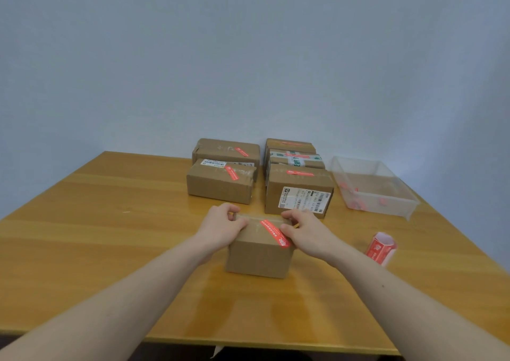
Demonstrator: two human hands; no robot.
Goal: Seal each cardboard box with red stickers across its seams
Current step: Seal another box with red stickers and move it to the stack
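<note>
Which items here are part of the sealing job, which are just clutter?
Job: near box held by left hand and right hand; its red sticker; sticker roll; five stickered boxes behind.
Lying about: clear tub with red scraps.

brown box (259, 256), red sticker (276, 233) slanting (across top)

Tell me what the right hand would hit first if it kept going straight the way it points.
Probably the labelled box just beyond the small box that the right hand grips, though depth is hard to judge.
</note>
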